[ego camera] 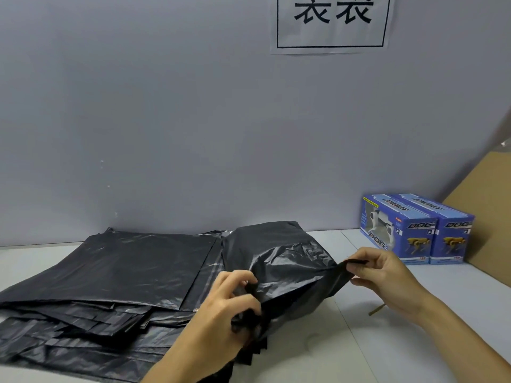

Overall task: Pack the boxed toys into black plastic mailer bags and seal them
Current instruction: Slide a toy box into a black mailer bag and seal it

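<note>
1. Head view: two blue toy boxes (417, 229) at 3 o'clock on the desk (359, 341) read "DOG"; the smaller print is unreadable.
2. Wall sign (331, 22) at 12 o'clock shows Chinese characters, cut off on top.
3. Filled black mailer bag (276, 261) sits at centre, hiding its contents, beside a flat bag stack (110, 277) at 9 o'clock.
4. Left hand (221, 308) and right hand (387, 275) each grip the bag's mouth edge in curled fingers.
</note>
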`<state>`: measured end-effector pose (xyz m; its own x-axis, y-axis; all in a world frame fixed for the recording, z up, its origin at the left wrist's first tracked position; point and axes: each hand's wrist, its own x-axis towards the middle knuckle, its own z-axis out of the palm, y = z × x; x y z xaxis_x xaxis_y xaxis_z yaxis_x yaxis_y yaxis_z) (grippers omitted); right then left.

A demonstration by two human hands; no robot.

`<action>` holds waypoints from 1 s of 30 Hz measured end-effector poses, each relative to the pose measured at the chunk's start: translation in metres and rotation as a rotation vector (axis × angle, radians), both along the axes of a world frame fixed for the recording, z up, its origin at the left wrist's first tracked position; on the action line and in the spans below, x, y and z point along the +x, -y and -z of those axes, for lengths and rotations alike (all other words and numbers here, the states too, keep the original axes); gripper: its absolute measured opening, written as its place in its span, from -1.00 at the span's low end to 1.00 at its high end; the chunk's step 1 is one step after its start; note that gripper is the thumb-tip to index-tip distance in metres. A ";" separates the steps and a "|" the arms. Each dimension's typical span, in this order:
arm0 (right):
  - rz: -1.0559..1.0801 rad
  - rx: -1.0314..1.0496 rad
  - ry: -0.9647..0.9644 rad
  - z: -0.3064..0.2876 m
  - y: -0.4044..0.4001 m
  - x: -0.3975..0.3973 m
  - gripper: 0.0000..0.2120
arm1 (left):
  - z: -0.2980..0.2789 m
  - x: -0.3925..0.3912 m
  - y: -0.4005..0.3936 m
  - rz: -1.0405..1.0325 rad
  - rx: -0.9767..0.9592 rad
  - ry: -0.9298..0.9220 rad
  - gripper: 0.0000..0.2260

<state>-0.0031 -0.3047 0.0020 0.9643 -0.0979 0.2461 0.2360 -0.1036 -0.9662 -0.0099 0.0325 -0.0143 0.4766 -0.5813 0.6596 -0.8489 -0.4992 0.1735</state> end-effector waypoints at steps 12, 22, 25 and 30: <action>0.159 0.109 -0.003 0.007 0.012 0.003 -0.85 | -0.001 -0.005 0.013 0.067 0.093 0.142 -0.84; 0.048 0.229 0.032 0.005 0.010 -0.003 -0.93 | 0.016 -0.002 0.010 0.019 -0.024 -0.174 -0.89; 0.018 0.182 -0.001 0.002 0.008 -0.005 -0.93 | 0.013 -0.004 0.012 0.041 -0.155 -0.225 -0.86; 0.061 0.138 -0.013 0.001 0.003 -0.005 -0.96 | 0.010 -0.002 0.014 -0.029 -0.442 -0.242 -0.77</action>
<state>-0.0077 -0.3078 0.0006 0.9586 -0.1883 0.2133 0.2203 0.0165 -0.9753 -0.0120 0.0185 -0.0243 0.6579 -0.2557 0.7084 -0.7453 -0.3560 0.5637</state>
